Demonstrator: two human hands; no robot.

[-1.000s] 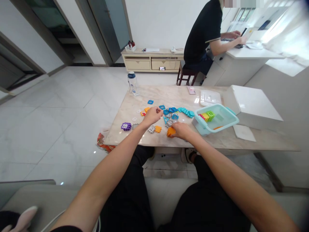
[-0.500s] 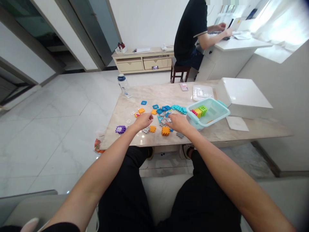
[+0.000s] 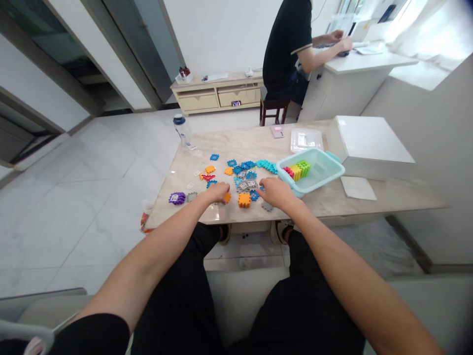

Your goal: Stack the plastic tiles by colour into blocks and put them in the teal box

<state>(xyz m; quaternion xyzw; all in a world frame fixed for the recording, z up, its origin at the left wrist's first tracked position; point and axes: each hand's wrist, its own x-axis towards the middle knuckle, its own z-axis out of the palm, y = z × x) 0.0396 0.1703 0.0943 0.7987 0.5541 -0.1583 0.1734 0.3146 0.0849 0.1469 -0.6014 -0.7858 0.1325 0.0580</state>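
My left hand is low over the table, fingers curled down around an orange notched tile, which it partly hides. My right hand has thumb and forefinger bent about a small blue tile, mostly covered by the fingers. Between the hands stands a stack of orange tiles, with a blue tile beside it. Grey tiles with white window-like pieces lie just behind. A pile of blue tiles and a turquoise row lie farther back. A loose grey tile is near the right wrist.
A turquoise bin at right holds red, yellow and green tiles. Purple tiles lie at left. A water bottle, phone, clear plastic case and white box stand around the table. Another person sits beyond.
My left hand has come down and nearer to me, onto the orange tile. My right hand has drawn back to the right, off the grey tiles. The view has shifted slightly.
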